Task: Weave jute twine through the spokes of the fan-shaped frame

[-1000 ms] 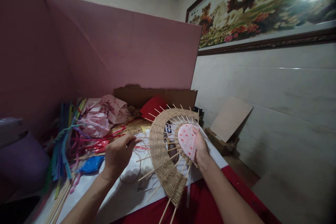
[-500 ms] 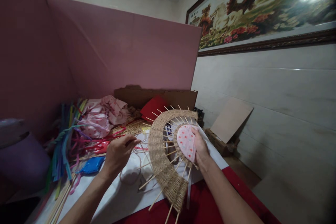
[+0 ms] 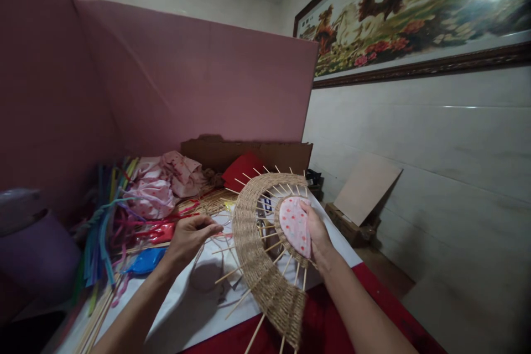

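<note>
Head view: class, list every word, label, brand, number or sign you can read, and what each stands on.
Readable text: none.
Framed horse picture: small dark marks at its upper left, too small to read.
Seen through the gap in the woven fan-shaped piece: a blue-and-white marking, too small and partly covered to read.

A: Way in for a hand?
B: Low, left of the woven piece; open strip of white sheet beside the left forearm.
A: Snags?
B: Thin sticks, fanned out past the rim; the left hand sits near their tips.
A: From the right?
B: Right hand and its forearm bar that side.
A: Farther left?
B: Blue packet, coloured strips.
A: Beyond?
B: Upright cardboard, pink panel behind. Air above the rim open.
</note>
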Demonstrator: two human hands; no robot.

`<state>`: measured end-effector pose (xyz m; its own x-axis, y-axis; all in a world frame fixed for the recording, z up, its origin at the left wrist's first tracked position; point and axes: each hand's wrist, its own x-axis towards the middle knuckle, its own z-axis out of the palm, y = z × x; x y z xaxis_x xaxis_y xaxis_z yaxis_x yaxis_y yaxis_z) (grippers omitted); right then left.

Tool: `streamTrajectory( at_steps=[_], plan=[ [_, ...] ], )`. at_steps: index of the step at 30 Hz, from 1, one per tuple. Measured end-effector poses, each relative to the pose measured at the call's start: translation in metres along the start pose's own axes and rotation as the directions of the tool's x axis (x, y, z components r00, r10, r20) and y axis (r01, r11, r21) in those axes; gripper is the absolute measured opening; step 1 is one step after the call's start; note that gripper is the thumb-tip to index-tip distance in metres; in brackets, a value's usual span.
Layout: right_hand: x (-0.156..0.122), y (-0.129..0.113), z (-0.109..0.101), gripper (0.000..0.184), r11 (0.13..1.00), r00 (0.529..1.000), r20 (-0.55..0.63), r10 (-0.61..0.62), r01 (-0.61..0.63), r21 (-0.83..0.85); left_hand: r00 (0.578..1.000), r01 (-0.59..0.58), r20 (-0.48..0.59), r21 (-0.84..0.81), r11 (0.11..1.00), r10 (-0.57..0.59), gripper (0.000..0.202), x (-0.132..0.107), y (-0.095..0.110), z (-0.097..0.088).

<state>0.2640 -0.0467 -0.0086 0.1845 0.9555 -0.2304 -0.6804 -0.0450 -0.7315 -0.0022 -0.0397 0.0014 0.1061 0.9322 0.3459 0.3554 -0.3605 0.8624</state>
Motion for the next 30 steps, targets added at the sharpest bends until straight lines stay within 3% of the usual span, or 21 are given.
streamTrajectory(
  at_steps=[3,6,14,24,30],
  plan=[
    [-0.003,-0.002,0.001,0.029,1.000,1.000,-0.006,0.007,-0.007,-0.024,0.998,0.055,0.022,-0.119,0.991,-0.053,0.022,-0.002,0.008,-0.001],
    [-0.004,-0.003,0.001,0.029,1.000,1.000,0.004,0.010,-0.010,-0.027,0.998,0.042,0.043,-0.161,0.986,-0.036,0.022,-0.002,0.008,-0.001],
    [-0.005,-0.001,0.003,0.033,0.998,0.998,0.019,0.063,-0.063,0.010,0.999,-0.043,-0.022,-0.033,0.999,0.042,0.020,-0.002,-0.003,0.011],
    [0.002,0.003,0.000,0.032,0.998,0.998,0.005,0.062,-0.062,0.007,1.000,-0.018,-0.015,-0.036,0.999,0.017,0.023,-0.003,-0.003,0.016],
    [-0.001,0.003,0.002,0.032,0.998,0.998,-0.005,0.057,-0.057,0.025,0.999,-0.010,-0.045,-0.119,0.993,0.005,0.022,-0.004,-0.006,0.022]
  ],
)
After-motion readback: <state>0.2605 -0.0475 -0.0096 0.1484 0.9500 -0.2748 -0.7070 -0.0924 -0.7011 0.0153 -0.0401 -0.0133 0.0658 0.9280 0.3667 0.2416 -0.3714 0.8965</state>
